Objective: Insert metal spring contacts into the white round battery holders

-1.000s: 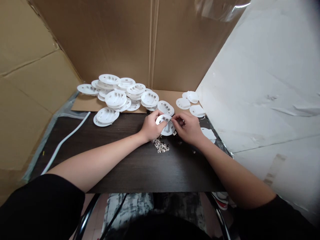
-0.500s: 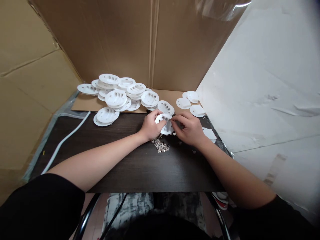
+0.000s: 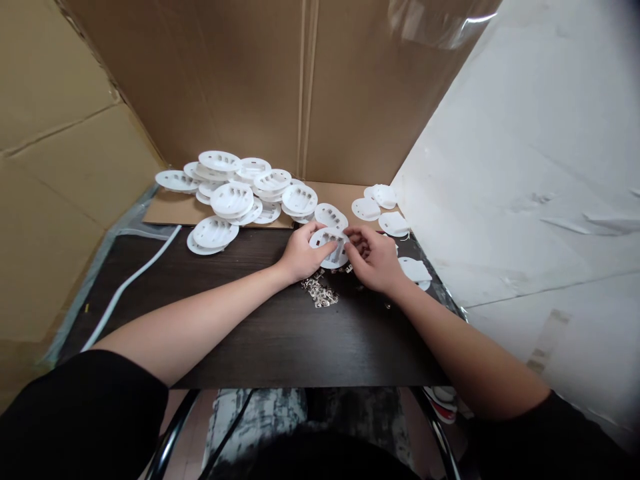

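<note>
A round white plastic battery housing [image 3: 327, 237], recessed side up, is tilted above the dark table. My left hand [image 3: 303, 252] is closed on its left side, with the thumb lying across its face. My right hand [image 3: 373, 257] is at the right rim, thumb against the edge and fingers curled behind; whether a small part is also in those fingers is hidden. Just below the housing lies a loose heap of small shiny metal contact pieces [image 3: 321, 293], partly covered by the hands and the housing.
Several similar white housings [image 3: 233, 200] are piled at the back left on a cardboard sheet [image 3: 167, 208]. More white discs [image 3: 394, 223] lie at the right, some turned over. A white cable [image 3: 133, 280] crosses the table's left side. Cardboard walls [image 3: 225, 87] enclose the back and left.
My right thumb and fingers have shifted from a pinch over the housing's face to its right rim. The left hand's hold is much the same.
</note>
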The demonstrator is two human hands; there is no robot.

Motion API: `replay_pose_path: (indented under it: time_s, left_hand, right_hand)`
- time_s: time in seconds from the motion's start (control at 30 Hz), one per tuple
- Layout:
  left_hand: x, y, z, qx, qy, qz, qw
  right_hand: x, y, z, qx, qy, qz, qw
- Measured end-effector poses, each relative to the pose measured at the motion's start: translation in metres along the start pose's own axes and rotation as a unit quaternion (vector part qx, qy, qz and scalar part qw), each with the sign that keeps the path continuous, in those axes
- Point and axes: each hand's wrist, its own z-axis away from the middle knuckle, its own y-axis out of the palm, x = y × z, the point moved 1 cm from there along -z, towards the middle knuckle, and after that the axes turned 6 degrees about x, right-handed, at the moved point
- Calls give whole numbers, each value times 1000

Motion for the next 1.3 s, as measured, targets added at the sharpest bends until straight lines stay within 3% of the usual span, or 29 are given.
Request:
replay_pose_path:
  time_s: [0.23, 1.03, 1.3]
  left_hand:
    - [-1, 1, 0, 34, -11, -9, 999]
    - [0, 0, 2, 5, 28, -74, 997]
    - [-1, -1, 2, 13, 40, -67, 997]
  right_hand:
    - [4, 1, 0, 7, -4, -12, 1000]
    - [7, 2, 3, 14, -49, -33, 998]
    - [7, 3, 3, 22, -32, -52, 998]
